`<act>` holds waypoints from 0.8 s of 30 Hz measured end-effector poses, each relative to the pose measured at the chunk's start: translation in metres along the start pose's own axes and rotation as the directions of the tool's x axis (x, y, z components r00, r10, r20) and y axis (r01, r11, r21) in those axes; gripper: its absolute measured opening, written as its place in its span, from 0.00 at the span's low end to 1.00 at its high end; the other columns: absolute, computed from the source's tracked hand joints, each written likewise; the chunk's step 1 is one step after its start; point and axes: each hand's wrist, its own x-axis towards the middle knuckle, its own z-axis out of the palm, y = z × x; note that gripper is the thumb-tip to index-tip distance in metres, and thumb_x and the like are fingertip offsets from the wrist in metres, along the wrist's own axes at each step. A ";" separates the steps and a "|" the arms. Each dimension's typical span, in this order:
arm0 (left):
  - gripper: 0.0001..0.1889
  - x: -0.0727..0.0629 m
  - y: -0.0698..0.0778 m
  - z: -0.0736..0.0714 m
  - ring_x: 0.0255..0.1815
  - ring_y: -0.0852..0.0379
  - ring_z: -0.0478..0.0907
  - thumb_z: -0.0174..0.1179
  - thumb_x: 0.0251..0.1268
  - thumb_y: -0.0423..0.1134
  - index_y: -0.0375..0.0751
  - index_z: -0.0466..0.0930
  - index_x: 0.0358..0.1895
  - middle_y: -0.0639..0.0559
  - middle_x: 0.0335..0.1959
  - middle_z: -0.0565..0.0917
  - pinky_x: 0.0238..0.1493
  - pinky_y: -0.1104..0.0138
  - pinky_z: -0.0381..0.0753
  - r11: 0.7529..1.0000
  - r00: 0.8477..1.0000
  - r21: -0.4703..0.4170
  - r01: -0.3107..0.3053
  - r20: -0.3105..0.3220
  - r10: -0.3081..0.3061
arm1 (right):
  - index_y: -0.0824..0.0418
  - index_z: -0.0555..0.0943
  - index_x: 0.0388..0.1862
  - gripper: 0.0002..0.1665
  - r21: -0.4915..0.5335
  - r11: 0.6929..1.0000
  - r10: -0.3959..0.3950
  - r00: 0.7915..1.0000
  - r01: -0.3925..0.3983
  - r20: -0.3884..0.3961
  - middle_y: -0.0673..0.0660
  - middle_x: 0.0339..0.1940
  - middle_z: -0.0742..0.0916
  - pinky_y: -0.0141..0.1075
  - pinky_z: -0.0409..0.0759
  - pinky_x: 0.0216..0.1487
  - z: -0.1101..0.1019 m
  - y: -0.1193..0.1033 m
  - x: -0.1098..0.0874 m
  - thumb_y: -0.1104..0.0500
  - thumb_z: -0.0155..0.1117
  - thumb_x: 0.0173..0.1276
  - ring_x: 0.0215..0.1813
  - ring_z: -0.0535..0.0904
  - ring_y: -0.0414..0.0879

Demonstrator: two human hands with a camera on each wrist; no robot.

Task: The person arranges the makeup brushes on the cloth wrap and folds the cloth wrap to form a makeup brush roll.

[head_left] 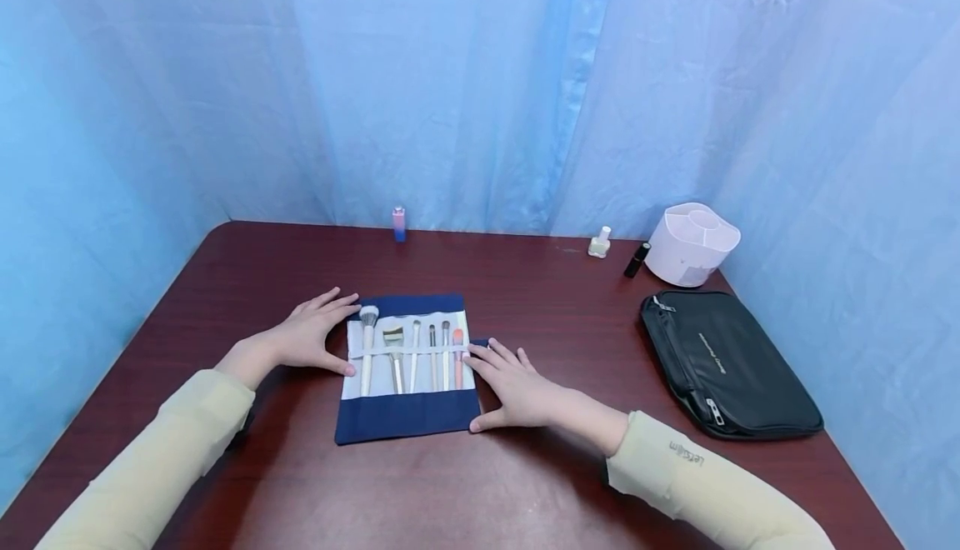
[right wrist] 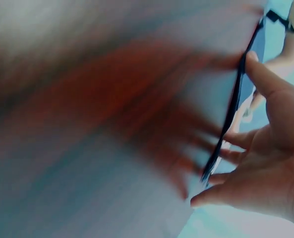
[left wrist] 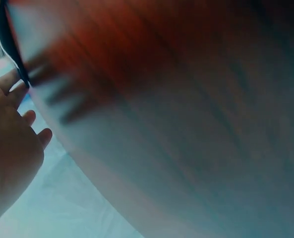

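A navy and white fabric brush roll (head_left: 408,417) lies spread out on the dark red table. Several makeup brushes stand side by side under its white strap, among them a large fluffy brush (head_left: 367,337), a wide short-bristled brush (head_left: 395,358) and a pink-tipped brush (head_left: 458,358). At the roll's left edge is my left hand (head_left: 315,335), fingers spread, thumb and fingertips right at the fabric. My right hand (head_left: 517,387) spreads along the right edge, its thumb at the lower right corner. In the right wrist view, the fingertips meet the roll's dark edge (right wrist: 231,111).
A black zippered case (head_left: 735,362) lies on the right of the table (head_left: 300,483). Toward the back right stand a white organizer (head_left: 686,254), a small black tube (head_left: 637,260) and a nail polish bottle (head_left: 599,243). A pink and blue tube (head_left: 399,225) stands at the back edge before blue curtains.
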 end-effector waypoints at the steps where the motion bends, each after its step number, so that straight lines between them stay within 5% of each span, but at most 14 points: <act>1: 0.56 -0.001 0.002 0.001 0.74 0.36 0.42 0.66 0.41 0.69 0.37 0.59 0.71 0.40 0.74 0.55 0.65 0.36 0.46 1.000 1.000 0.006 0.002 -0.006 -0.002 | 0.52 0.55 0.76 0.56 0.014 1.000 -0.007 1.000 0.007 0.004 0.54 0.76 0.59 0.67 0.47 0.66 -0.001 0.004 0.000 0.32 0.65 0.55 0.77 0.43 0.58; 11: 0.55 -0.015 0.021 0.012 0.72 0.35 0.48 0.67 0.41 0.68 0.34 0.62 0.69 0.38 0.70 0.62 0.64 0.36 0.50 0.999 0.999 0.041 -0.015 -0.040 0.017 | 0.55 0.53 0.76 0.55 0.121 0.983 -0.150 0.984 0.137 0.098 0.55 0.77 0.55 0.65 0.43 0.69 -0.017 0.049 -0.001 0.37 0.68 0.56 0.77 0.39 0.61; 16: 0.51 -0.021 0.026 0.012 0.72 0.37 0.49 0.69 0.40 0.66 0.36 0.67 0.67 0.42 0.69 0.65 0.64 0.37 0.51 0.998 0.998 0.034 -0.047 -0.037 0.049 | 0.52 0.52 0.76 0.54 0.171 0.965 -0.224 0.965 0.199 0.137 0.53 0.78 0.53 0.61 0.48 0.70 -0.023 0.076 0.001 0.37 0.66 0.58 0.77 0.36 0.59; 24: 0.46 -0.030 0.037 0.007 0.71 0.38 0.53 0.71 0.43 0.61 0.39 0.69 0.65 0.45 0.69 0.66 0.63 0.39 0.53 0.994 0.996 0.053 -0.092 -0.015 0.093 | 0.52 0.55 0.76 0.45 0.147 0.947 -0.308 0.934 0.284 0.182 0.56 0.78 0.53 0.63 0.42 0.70 -0.041 0.110 0.009 0.44 0.63 0.64 0.77 0.37 0.62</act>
